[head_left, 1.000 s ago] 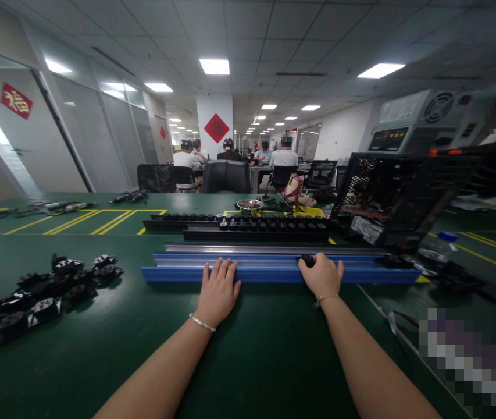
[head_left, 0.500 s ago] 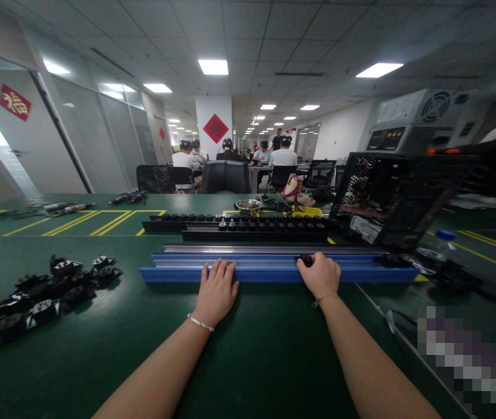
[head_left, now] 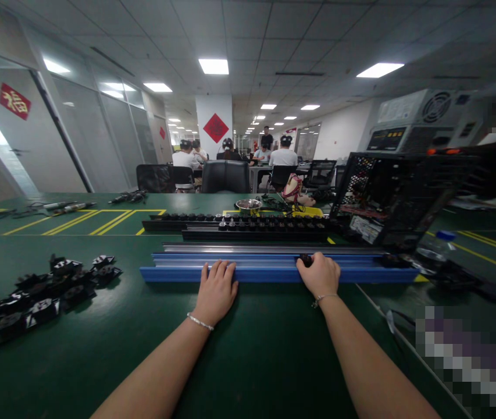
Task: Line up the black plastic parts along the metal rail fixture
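Far standing person (head_left: 267, 137): has shifted leftward over the last half second, while both our hands have kept their places.
Blue rail (head_left: 269, 273): lies lengthwise across the green table (head_left: 248, 361) in front of us, under both hands.
Left hand (head_left: 216, 294): we rest it palm down, fingers slightly parted and laid over the rail left of its middle, pinching nothing that we can see.
Right hand (head_left: 323, 275): we have its thumb and forefinger closed around a small black part (head_left: 303, 259).
Black part: sits at the rail's channel, at the tips of our pinch and on the thumb's side; our fingers hide much of it, so we cannot tell whether it is seated.
Rail's right end: dark pieces (head_left: 396, 261) lie there, well apart from our grip.
Behind the rail: we see black rails (head_left: 256, 235) bearing a row of small parts, and a metal dish (head_left: 248, 204) beyond.
To our left: loose black parts (head_left: 47, 308) lie in a cluster.
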The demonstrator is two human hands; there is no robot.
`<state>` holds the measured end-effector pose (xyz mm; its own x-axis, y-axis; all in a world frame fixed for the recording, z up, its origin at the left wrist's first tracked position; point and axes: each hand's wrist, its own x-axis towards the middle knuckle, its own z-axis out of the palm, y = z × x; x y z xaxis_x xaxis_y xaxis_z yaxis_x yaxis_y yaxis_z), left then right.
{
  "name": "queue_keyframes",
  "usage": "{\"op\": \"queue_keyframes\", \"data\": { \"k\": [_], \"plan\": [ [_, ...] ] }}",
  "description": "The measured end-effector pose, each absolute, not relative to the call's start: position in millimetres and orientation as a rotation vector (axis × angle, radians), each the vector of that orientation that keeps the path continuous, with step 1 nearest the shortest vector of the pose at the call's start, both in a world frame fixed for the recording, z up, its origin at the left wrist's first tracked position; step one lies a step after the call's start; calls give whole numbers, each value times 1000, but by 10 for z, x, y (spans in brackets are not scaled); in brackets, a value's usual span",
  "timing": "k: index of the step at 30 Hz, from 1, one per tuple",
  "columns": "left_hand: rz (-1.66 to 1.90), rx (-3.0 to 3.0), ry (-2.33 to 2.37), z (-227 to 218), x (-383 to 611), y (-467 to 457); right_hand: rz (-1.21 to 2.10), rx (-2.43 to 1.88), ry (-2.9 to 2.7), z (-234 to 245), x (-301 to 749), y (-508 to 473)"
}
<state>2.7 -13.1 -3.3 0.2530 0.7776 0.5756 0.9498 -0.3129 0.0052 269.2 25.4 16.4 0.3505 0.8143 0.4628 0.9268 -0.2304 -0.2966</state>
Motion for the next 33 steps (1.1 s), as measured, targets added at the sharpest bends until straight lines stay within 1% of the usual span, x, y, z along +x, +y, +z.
{"op": "queue_keyframes", "data": {
  "k": [33],
  "plan": [
    [-689, -2200, -1588, -12, 20, -137, -274, -1982, -1633, 171, 2562, 252]
  ]
}}
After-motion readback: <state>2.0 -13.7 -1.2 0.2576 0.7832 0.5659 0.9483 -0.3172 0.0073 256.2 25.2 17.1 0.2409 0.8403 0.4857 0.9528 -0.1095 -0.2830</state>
